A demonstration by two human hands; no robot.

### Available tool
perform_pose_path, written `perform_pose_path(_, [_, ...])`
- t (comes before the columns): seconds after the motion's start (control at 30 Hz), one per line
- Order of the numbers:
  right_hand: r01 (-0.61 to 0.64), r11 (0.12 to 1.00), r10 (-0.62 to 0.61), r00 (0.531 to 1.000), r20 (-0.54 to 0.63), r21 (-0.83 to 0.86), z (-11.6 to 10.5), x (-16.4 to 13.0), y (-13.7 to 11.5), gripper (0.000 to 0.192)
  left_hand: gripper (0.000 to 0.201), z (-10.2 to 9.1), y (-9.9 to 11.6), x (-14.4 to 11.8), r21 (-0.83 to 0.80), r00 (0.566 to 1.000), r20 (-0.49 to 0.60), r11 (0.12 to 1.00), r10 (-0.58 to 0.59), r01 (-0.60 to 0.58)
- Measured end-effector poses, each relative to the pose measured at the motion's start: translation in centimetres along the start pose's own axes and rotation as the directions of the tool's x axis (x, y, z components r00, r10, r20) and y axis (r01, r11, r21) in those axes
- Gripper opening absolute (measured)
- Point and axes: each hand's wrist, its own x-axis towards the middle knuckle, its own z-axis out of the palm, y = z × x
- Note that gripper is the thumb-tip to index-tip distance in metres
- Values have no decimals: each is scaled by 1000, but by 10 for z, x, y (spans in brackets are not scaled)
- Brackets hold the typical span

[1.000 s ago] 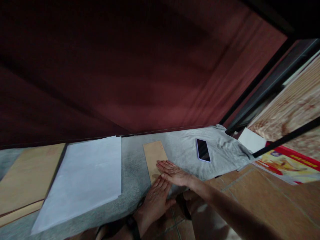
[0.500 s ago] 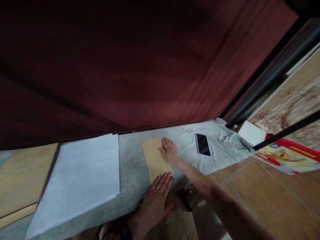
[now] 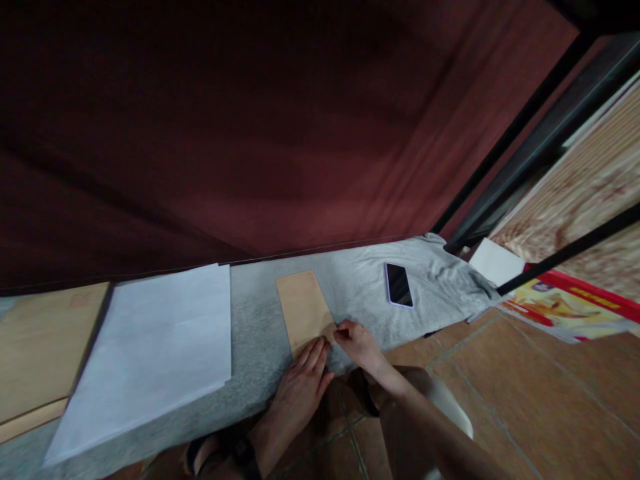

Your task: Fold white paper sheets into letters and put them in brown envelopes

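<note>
A small brown envelope (image 3: 303, 308) lies lengthwise on a grey cloth (image 3: 360, 293) spread on the floor. My left hand (image 3: 300, 387) rests flat with its fingertips pressing the envelope's near end. My right hand (image 3: 357, 343) sits at the envelope's near right corner, fingers curled and pinching its edge. Whether the corner is lifted I cannot tell.
A stack of white paper (image 3: 160, 347) lies to the left on the cloth, with large brown envelopes (image 3: 35, 353) further left. A black phone (image 3: 399, 285) lies to the right. A dark red curtain (image 3: 250, 133) hangs behind. Tiled floor (image 3: 525, 387) and printed sheets (image 3: 565, 303) are at right.
My right hand slid from the envelope's far part back to its near right corner and curled its fingers on the edge. My left hand stayed on the near end.
</note>
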Motion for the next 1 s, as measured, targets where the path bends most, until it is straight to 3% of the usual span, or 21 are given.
perform_pose_path(0.17, [-97,957,72,992,100,275,6,0,-4,13,53,3,-4,2,13,999,-11,999,-31,31])
perform_pose_path(0.3, [-286,728,143,952,270,623,11,-1,-7,29,52,0,-12,10,-4,992,-60,994,-111,111])
perform_pose_path(0.5, [-255,654,140,966,217,712,-1,6,-13,33,53,-12,-31,27,-195,944,-196,954,-265,228])
perform_pose_path(0.57, [-233,641,139,972,187,731,-8,9,-14,35,53,-15,-37,32,-362,894,-215,882,-394,301])
perform_pose_path(0.63, [-218,628,144,976,164,747,-13,10,-15,38,55,-17,-40,37,-586,824,-138,717,-549,379])
perform_pose_path(0.7, [-214,626,148,977,155,750,-13,10,-16,39,60,-17,-41,41,-786,757,54,440,-651,434])
perform_pose_path(0.77, [-219,636,150,976,160,740,-11,9,-17,41,60,-17,-39,45,-877,714,247,163,-656,452])
perform_pose_path(0.8, [-224,640,152,974,165,735,-10,9,-18,41,59,-17,-38,47,-892,702,301,71,-645,447])
perform_pose_path(0.83, [-231,640,155,973,171,733,-8,9,-18,42,56,-17,-36,50,-900,697,324,20,-639,436])
perform_pose_path(0.9, [-234,636,160,972,172,735,-6,10,-17,43,52,-16,-35,55,-908,697,316,8,-644,419])
perform_pose_path(0.97, [-213,649,151,977,150,731,-6,13,-15,42,48,-16,-36,60,-894,714,287,89,-638,439])
perform_pose_path(1.0, [-190,664,145,981,126,723,-7,15,-14,41,47,-17,-37,62,-870,731,261,175,-631,462])
